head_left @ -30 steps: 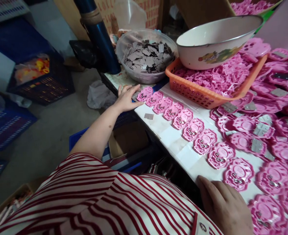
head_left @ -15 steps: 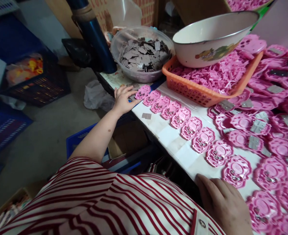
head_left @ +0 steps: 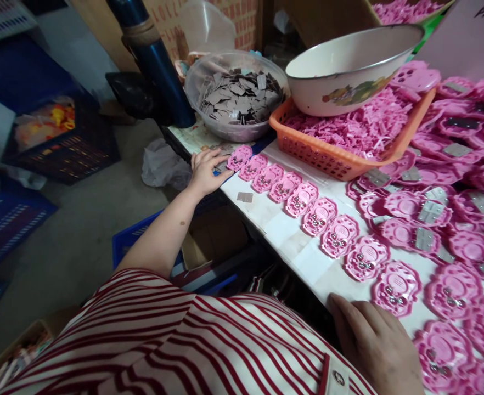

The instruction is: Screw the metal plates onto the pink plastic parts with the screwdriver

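My left hand (head_left: 207, 173) lies at the far end of a row of pink plastic casings on the white tabletop. Its fingers are spread, with the index finger and thumb close beside the last casing (head_left: 239, 158); small grey metal plates lie partly hidden around the fingers. One loose metal plate (head_left: 245, 197) rests near the table edge. My right hand (head_left: 377, 341) rests on the near table edge, fingers loosely bent and nothing visible in them. Beside it is a pink casing (head_left: 397, 289) with shiny metal contacts, like the others in the row.
A clear plastic bowl (head_left: 234, 130) holds many grey metal plates. An enamel basin (head_left: 349, 101) sits tilted on an orange basket (head_left: 316, 156) of small pink parts. Pink casings with plates (head_left: 431, 211) are heaped at right. A blue thermos (head_left: 165, 82) stands at the far corner.
The view has shifted slightly. My left hand stays by the far casing with little change in its fingers, and my right hand has not moved.
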`<state>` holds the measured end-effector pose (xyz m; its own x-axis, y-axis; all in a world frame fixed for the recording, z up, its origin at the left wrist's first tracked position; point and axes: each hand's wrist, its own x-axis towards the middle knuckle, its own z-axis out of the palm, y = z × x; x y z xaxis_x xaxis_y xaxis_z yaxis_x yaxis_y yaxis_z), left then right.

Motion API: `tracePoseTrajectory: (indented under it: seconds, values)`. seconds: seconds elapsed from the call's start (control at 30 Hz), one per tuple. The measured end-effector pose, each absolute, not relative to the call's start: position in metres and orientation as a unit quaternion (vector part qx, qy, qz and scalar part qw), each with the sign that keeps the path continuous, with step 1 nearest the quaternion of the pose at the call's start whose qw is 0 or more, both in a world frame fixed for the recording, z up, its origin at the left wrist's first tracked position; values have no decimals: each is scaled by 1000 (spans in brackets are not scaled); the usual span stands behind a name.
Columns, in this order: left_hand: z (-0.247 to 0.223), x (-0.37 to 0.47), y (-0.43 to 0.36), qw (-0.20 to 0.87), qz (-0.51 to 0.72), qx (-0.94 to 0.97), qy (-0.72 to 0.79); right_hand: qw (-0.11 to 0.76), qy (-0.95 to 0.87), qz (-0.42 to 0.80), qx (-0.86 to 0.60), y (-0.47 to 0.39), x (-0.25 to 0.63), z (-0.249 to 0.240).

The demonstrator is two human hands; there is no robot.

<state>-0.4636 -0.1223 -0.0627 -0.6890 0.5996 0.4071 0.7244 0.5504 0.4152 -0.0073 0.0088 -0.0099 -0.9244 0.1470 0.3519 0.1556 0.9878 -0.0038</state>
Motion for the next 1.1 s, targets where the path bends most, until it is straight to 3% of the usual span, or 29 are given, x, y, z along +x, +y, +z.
tracePoseTrajectory:
  seconds: [0.7,1.1]
  values:
    - [-70,-488,-130,143,-327,-340,-870,176,-981,-13,-76,9,-8,-10]
    - [-57,-516,-118,42,-234,-463,-854,184,-979,-31,-80,7,-12,-6]
